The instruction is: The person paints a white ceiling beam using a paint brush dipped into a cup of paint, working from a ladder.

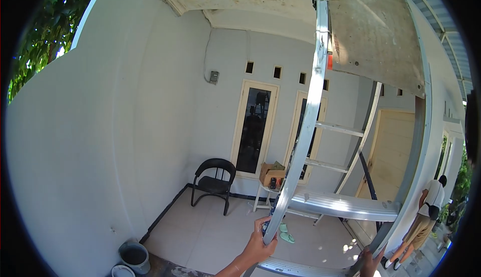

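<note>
A metal ladder rises in front of me, its left rail running up toward the top of the view. My left hand is wrapped round the lower part of that left rail. Low on the ladder's right side, my right hand is against the right rail, dark and partly cut off by the bottom edge; its fingers are hard to make out. A stained wooden board spans the upper part between the rails. Below it, a wide metal rung crosses the ladder, with another lower down between my hands.
A black chair stands by the back wall, beside a small table with a cardboard box. Green sandals lie on the floor. Buckets sit at lower left. A person stands outside at right.
</note>
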The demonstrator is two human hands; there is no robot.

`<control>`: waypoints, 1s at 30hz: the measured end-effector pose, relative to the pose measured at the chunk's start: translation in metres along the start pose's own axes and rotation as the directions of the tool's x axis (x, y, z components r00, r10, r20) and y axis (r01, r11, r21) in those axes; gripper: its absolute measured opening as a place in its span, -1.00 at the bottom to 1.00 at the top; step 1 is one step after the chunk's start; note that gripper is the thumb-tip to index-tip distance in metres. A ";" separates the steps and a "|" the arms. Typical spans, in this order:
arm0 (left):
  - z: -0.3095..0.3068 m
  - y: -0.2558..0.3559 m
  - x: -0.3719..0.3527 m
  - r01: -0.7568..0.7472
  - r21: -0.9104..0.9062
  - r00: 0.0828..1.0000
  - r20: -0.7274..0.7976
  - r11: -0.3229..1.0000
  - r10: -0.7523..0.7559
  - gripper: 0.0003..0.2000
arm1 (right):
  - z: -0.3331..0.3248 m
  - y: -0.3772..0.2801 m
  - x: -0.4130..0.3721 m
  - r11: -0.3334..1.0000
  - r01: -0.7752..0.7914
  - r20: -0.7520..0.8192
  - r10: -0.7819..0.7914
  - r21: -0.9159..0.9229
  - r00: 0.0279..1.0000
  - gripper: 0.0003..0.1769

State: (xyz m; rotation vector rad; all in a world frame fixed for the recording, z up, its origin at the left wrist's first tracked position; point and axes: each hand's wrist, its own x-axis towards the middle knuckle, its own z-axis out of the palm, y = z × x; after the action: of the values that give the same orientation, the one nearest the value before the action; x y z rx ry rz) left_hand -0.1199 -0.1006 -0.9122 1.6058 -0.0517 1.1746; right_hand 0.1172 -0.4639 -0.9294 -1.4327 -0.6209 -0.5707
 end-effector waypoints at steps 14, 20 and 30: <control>0.004 0.005 -0.021 0.007 0.042 1.000 -0.031 0.999 -0.006 -0.38 | 0.007 0.009 0.005 0.952 -0.140 0.036 0.135 0.271 0.990 -0.03; 0.026 -0.003 -0.031 -0.021 0.004 0.992 -0.122 1.000 0.021 -0.35 | 0.015 0.012 0.026 0.944 -0.068 0.053 0.054 0.322 0.997 -0.21; 0.054 -0.007 -0.023 0.024 0.055 0.981 -0.191 0.998 -0.014 -0.35 | 0.002 0.069 0.063 0.993 0.003 0.067 -0.010 0.116 0.998 -0.09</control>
State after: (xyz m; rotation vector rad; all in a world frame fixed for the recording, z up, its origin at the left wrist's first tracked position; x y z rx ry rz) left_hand -0.0933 -0.1504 -0.9289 1.5324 0.1218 1.3201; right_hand 0.2103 -0.4576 -0.9346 -1.3453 -0.7019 -0.4849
